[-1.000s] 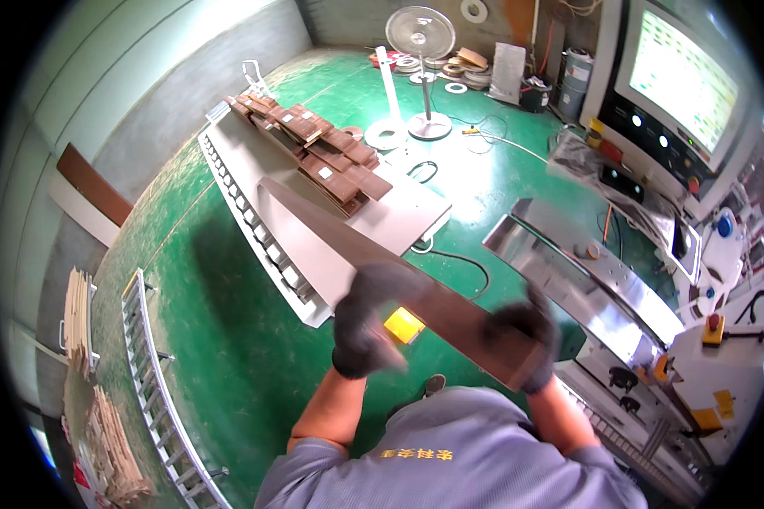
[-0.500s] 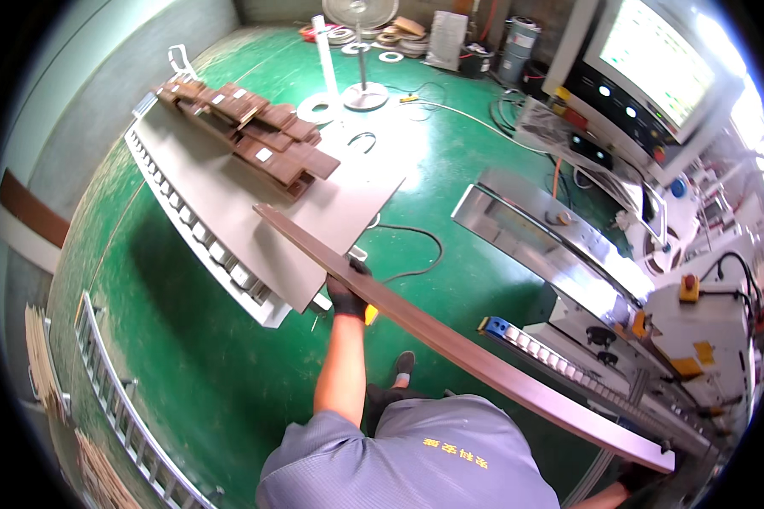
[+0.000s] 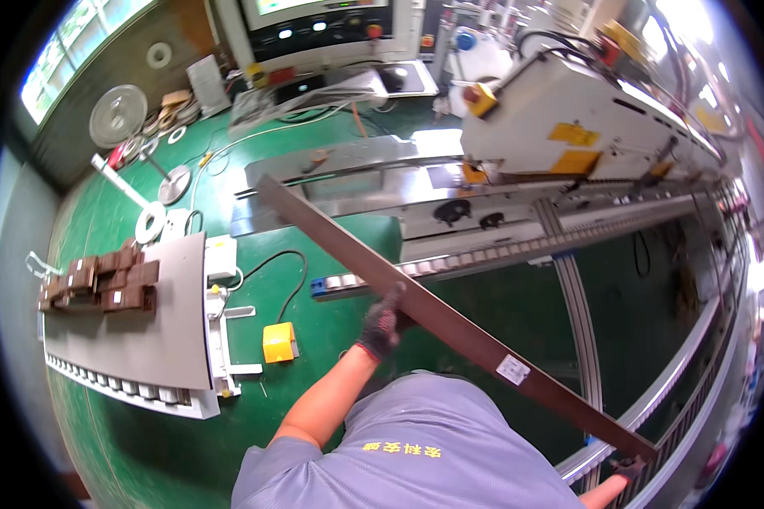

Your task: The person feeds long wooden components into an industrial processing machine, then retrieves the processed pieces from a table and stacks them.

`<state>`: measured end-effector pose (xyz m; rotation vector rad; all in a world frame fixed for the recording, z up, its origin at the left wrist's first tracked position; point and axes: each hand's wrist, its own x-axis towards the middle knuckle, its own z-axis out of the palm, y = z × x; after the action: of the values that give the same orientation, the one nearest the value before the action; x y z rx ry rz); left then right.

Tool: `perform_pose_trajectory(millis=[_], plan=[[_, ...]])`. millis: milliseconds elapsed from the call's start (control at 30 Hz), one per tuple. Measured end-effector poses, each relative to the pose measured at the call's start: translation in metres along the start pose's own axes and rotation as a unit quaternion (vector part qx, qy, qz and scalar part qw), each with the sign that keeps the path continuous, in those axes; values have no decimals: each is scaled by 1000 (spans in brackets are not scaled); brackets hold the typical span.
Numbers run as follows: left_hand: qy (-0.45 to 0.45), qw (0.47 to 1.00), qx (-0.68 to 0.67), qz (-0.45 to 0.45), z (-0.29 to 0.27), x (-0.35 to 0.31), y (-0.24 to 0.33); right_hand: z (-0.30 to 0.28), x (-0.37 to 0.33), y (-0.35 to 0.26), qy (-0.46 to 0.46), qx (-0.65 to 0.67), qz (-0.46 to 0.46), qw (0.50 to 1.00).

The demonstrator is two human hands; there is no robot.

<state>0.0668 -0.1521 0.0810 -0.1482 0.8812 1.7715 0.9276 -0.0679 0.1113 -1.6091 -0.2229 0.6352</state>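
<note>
A long narrow brown board (image 3: 458, 325) slants across in front of me, from the machine's near side down to the lower right. A white label (image 3: 513, 369) is stuck on its upward face. My left hand (image 3: 384, 324), in a dark glove with a red cuff, grips the board near its middle, the fingers partly hidden beneath it. At the lower right end my gloved right hand (image 3: 628, 467) is closed around the board's end. The board is held up off the floor, its far end over the metal bed (image 3: 339, 197) of the machine.
A grey-topped roller table (image 3: 178, 314) with stacked brown boards (image 3: 127, 284) stands left. A yellow box (image 3: 278, 342) sits on the green floor. Ahead runs a roller rail (image 3: 450, 265) along the white machine (image 3: 560, 119); metal frame rails (image 3: 579, 322) stand right.
My view has turned right, toward the machine. The board has swung from over the roller table to the machine side, and its broad labelled face now shows. Both hands keep their hold.
</note>
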Motion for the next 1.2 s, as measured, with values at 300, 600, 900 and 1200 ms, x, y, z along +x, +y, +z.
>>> perform_pose_trajectory(millis=[300, 600, 900, 1200], plan=[[-103, 962, 182, -176, 59, 68, -145, -138, -64, 81, 169, -114, 44, 978], [-179, 534, 816, 132, 66, 102, -39, 27, -140, 120, -131, -338, -211, 908], [41, 813, 531, 236, 28, 228, 26, 450, -501, 147, -639, -365, -404, 544], [-145, 925, 308, 170, 78, 251, 0, 477, -513, 152, -581, -540, -344, 502]])
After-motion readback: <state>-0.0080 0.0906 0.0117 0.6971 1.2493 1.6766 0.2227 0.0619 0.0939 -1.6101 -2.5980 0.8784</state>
